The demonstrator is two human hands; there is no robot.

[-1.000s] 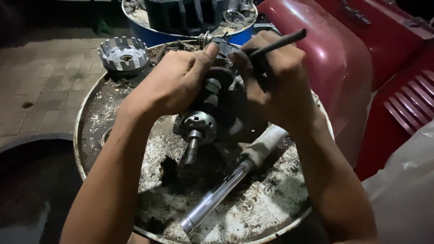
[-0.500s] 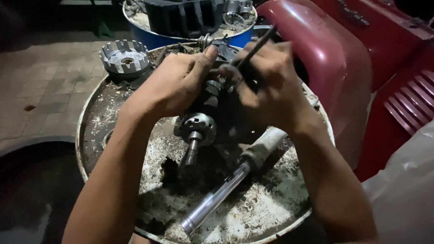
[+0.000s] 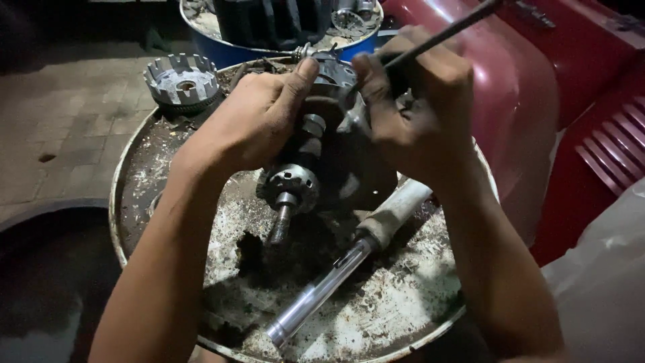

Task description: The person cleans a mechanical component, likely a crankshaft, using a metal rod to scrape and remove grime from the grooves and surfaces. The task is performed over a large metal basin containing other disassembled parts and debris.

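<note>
Engine assembly (image 3: 336, 154), dark and greasy, on a drum top (image 3: 127, 181), its threaded shaft (image 3: 282, 222) pointing toward the viewer. Left hand (image 3: 259, 121): fingers curled over the assembly's upper part, thumb stretched across, steadying it. Right hand (image 3: 416, 114): closed around a thin dark rod (image 3: 447, 33), whose lower tip is hidden behind the fingers. Progress, as a judgement: mid-work; assembly partly stripped, rod at work inside, much left. Around: slotted metal basket (image 3: 180, 81) at the drum's far-left edge; chrome fork tube (image 3: 336, 275) lying just beside the assembly; blue drum (image 3: 235, 50) behind; red panel (image 3: 531, 101) crowding the right.
</note>
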